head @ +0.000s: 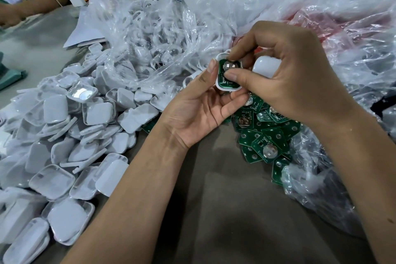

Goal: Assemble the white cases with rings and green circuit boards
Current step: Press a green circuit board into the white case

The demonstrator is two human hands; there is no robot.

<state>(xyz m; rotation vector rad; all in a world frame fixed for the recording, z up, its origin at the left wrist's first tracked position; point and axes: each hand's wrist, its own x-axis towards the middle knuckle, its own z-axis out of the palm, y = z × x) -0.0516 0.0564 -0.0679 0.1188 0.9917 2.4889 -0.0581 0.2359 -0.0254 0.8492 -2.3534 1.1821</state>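
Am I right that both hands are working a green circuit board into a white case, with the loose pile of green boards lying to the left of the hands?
Not quite. The left hand and right hand do press a green circuit board into a white case, but the head view shows the pile of green boards below and right of the hands; the left pile is white case halves.

The right hand covers much of the green circuit board seated in the white square plastic case. Crumpled clear plastic bags blur the white rings inside. The picture's left edge cuts the heap of white case halves.
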